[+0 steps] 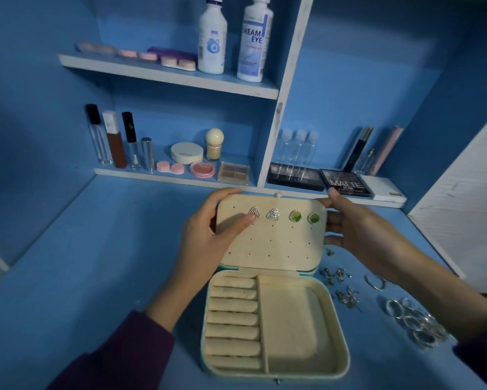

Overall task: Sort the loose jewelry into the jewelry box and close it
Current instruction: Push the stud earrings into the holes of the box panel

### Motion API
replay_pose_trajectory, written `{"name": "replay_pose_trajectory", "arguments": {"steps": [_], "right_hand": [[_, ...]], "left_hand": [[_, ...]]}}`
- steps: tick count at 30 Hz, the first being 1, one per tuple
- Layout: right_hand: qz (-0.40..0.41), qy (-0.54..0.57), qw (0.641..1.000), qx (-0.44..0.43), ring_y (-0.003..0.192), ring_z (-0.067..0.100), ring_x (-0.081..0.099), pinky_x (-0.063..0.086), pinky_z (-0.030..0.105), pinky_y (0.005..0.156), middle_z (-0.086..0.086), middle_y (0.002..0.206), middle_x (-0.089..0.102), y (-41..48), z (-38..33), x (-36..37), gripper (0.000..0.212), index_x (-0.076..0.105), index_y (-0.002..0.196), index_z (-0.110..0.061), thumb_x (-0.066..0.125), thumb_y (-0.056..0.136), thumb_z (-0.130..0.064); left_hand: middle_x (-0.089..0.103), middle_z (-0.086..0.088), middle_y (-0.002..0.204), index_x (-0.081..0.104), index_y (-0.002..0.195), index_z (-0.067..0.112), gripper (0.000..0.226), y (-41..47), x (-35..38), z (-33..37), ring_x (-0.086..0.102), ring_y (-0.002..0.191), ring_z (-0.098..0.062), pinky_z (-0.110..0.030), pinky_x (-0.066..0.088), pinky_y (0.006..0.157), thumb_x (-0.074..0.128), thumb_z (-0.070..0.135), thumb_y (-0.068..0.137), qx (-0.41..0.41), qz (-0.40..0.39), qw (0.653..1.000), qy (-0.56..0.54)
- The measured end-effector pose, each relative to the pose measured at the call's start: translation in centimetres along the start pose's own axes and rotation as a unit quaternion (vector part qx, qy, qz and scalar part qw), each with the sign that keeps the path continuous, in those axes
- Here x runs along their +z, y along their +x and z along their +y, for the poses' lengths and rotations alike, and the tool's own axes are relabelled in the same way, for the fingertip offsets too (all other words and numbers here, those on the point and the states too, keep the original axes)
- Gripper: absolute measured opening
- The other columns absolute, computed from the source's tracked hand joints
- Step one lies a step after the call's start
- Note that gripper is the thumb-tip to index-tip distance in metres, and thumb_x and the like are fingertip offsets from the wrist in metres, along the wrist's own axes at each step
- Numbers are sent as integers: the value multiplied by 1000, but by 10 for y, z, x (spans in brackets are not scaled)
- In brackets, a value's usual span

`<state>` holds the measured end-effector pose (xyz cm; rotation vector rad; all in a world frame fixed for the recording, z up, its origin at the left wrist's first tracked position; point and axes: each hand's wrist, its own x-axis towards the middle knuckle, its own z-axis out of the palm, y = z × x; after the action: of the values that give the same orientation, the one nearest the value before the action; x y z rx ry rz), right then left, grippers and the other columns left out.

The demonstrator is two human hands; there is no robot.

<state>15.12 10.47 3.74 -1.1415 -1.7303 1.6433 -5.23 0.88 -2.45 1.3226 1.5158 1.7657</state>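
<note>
The sorting is begun but well short of half done, by my reading. The box (341, 333) lies open on the table (96, 277), its lid (273, 243) stood up at the far side. Four pieces are pinned in the lid's top row: two triangular studs (254, 213) toward the left and two green studs (295, 216) toward the right. The lower rows of holes are bare.

In the box's base, the rolls (234, 305) on the left carry no ring that I can see, and the compartment (295, 333) on the right holds nothing.

The left hand (208, 235) grips the lid's left edge, fingers curled over the top corner and thumb laid on the inner face, its tip touching the first triangular stud. The right hand (357, 229) grips the lid's right edge, fingers wrapped behind it. Neither hand holds a loose piece.

The rest lies loose on the table to the right of the box: small silver earrings (335, 275) just beside its hinge corner, a hoop (376, 281) further right, and a heap of rings (416, 322) further out again (a tiny dark piece near the lid's lower right corner is too small to name).

So left to do: those earrings into the lid, the rings onto the rolls, the hoop probably into the compartment, then the lid folded down and fastened.
</note>
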Motion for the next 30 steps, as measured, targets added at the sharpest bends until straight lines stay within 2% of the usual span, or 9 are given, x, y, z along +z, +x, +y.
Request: {"name": "replay_pose_trajectory", "arguments": {"steps": [2, 5, 7, 9, 13, 17, 22, 25, 30], "right_hand": [[2, 0, 1000, -2, 87, 20, 65, 48, 33, 79, 8, 95, 72, 0, 1, 0, 44, 67, 98, -17, 41, 87, -51], [1, 6, 1000, -7, 84, 20, 65, 48, 33, 77, 8, 94, 72, 1, 3, -1, 42, 68, 96, -19, 42, 87, -50], [0, 3, 1000, -9, 81, 20, 65, 49, 32, 74, 8, 90, 72, 1, 5, -2, 43, 69, 96, -18, 42, 85, -51], [2, 2, 1000, -8, 78, 20, 64, 50, 33, 73, 8, 85, 70, 1, 6, -3, 44, 68, 98, -16, 42, 86, -50], [13, -8, 1000, -11, 74, 25, 62, 51, 36, 71, 15, 82, 68, 2, 11, -14, 38, 67, 101, -10, 40, 97, -37], [47, -119, 991, -42, 70, 21, 60, 48, 28, 63, 13, 79, 68, 2, 18, -31, 23, 67, 98, -7, 45, 98, -14], [33, -406, 907, -107, 65, 2, 58, 42, 9, 62, -6, 71, 67, 0, 31, -50, 19, 67, 85, -21, 57, 89, -5], [4, -463, 877, -128, 76, 1, 58, 40, 6, 65, -10, 77, 67, -5, 33, -52, 26, 65, 80, -29, 62, 86, -3], [-122, -500, 854, -77, 62, 5, 53, 41, 17, 60, -6, 74, 66, -16, 27, -56, 27, 67, 80, -27, 57, 81, -2]], "left_hand": [[71, 2, 95, 58, 108, 55, 32, -3, -1, -2, 67, 91, -15, -44, 57, 79, 67, 54, 77, -1, -1, 1000, 0], [62, -25, 98, 57, 112, 58, 29, -4, -2, -3, 63, 84, -31, -57, 50, 81, 54, 43, 87, -5, 4, 1000, -7], [58, -31, 101, 56, 113, 59, 32, -3, -3, -2, 60, 86, -42, -61, 48, 81, 50, 39, 89, -14, 1, 1000, -5], [60, -28, 104, 56, 114, 58, 32, -2, -3, -3, 60, 95, -42, -58, 49, 84, 51, 36, 92, -17, -2, 1000, -2], [71, -3, 100, 55, 118, 46, 35, -1, -4, -9, 66, 96, -17, -34, 55, 84, 51, 18, 98, -20, 1, 1000, -4], [69, -10, 101, 55, 118, 48, 33, 1, -4, -10, 65, 98, -22, -39, 53, 87, 53, 21, 98, -18, 3, 1000, 0], [68, -13, 102, 56, 119, 44, 35, -2, -2, -8, 64, 96, -22, -37, 53, 84, 51, 16, 98, -14, 6, 1000, 8], [70, -6, 99, 56, 118, 42, 34, -1, -2, -8, 65, 92, -16, -30, 53, 79, 50, 16, 98, -13, 8, 1000, 12], [69, 15, 96, 55, 114, 45, 35, -1, -2, -7, 64, 90, -1, -17, 52, 75, 51, 15, 97, -8, 12, 1000, 10]]}}
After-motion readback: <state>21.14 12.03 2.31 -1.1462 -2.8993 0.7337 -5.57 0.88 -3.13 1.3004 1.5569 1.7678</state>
